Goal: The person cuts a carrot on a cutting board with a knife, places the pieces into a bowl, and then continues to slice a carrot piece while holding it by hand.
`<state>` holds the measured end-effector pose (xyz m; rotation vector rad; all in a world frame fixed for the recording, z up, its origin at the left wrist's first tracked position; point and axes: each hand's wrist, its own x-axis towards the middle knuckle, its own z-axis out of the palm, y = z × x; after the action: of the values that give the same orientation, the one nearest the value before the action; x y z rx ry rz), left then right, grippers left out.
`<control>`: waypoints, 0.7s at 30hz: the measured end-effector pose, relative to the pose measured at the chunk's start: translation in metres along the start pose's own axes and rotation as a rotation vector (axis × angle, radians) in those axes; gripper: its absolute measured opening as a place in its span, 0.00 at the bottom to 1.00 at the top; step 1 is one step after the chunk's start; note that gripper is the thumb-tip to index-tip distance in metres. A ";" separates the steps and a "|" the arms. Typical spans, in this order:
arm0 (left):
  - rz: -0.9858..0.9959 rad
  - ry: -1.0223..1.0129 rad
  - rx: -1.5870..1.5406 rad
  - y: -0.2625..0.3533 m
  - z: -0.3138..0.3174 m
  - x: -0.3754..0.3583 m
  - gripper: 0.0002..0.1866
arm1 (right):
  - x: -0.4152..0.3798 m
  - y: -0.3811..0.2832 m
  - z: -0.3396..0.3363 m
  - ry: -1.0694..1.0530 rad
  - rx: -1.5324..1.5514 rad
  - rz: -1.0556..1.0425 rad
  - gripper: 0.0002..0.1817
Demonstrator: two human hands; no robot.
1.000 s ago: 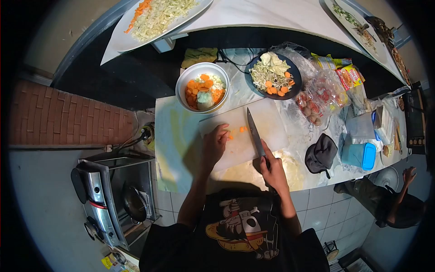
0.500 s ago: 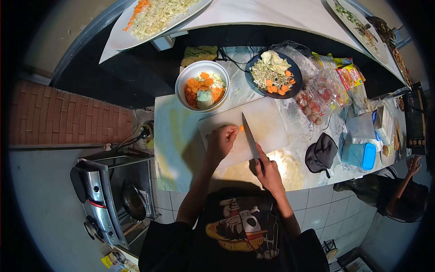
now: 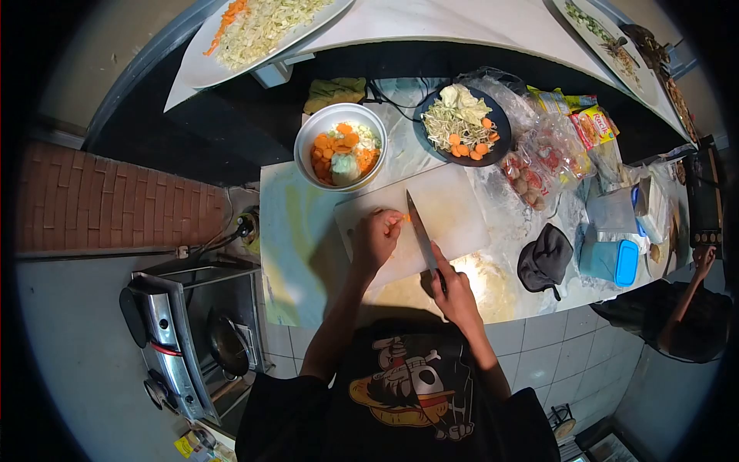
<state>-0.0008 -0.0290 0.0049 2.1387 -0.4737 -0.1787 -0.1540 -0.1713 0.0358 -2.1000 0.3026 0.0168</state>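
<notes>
We have both hands at the white cutting board (image 3: pixel 454 215), which sits near the table's (image 3: pixel 285 231) front edge. Left hand (image 3: pixel 375 240) curls over a small carrot piece (image 3: pixel 403 219), fingertips pinching it against the board. Right hand (image 3: pixel 454 296) is clamped on the handle of the knife (image 3: pixel 420 231), whose blade runs from the front edge toward the far edge, tip just past the carrot, lying immediately right of it. Left hand is nearer the carrot. Open board lies to the right of the blade. Toward the far edge stand a white bowl (image 3: pixel 308 138) of sliced carrot and a dark plate (image 3: pixel 502 123) of vegetables; bagged food crowds the right side.
</notes>
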 end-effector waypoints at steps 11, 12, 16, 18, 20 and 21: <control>-0.001 0.069 0.079 0.003 -0.001 -0.002 0.06 | -0.001 0.006 0.009 -0.028 -0.005 -0.050 0.35; -0.001 0.068 0.079 0.003 -0.001 -0.002 0.06 | -0.001 0.005 0.008 -0.028 -0.005 -0.050 0.35; 0.006 0.048 0.077 0.000 -0.001 0.000 0.06 | 0.002 0.000 0.006 -0.077 -0.043 0.015 0.35; 0.001 0.046 0.065 -0.003 0.000 0.001 0.05 | 0.003 0.000 0.006 -0.075 -0.058 0.008 0.35; 0.004 0.042 0.051 -0.006 0.000 0.001 0.05 | 0.004 0.003 0.009 -0.083 -0.044 -0.002 0.35; 0.003 0.042 0.052 -0.006 0.000 0.001 0.05 | 0.005 0.003 0.008 -0.084 -0.043 -0.003 0.35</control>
<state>0.0020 -0.0265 -0.0001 2.1884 -0.4619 -0.1199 -0.1492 -0.1663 0.0287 -2.1360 0.2505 0.1104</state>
